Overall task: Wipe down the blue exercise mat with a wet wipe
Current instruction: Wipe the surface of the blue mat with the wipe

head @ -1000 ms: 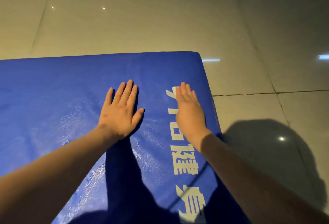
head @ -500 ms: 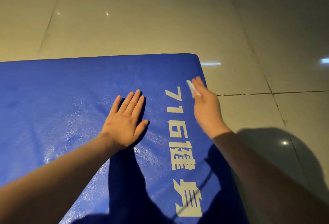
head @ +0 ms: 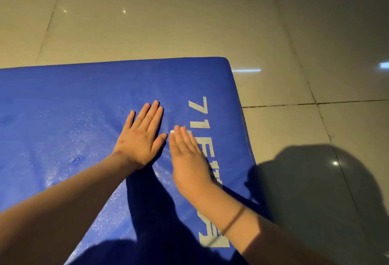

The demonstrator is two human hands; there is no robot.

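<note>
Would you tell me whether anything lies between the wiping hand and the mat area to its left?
Yes: the left hand lies flat on the blue mat, right beside the right hand and its wet wipe.

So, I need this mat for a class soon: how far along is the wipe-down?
Partly done. Done, it seems: a damp speckled sheen covers the blue exercise mat left of the hands. In hand: the right hand presses the wet wipe flat onto the white lettering; the left hand rests flat beside it. Left: the far strip shows no sheen, and the mat's left part is out of view.
</note>
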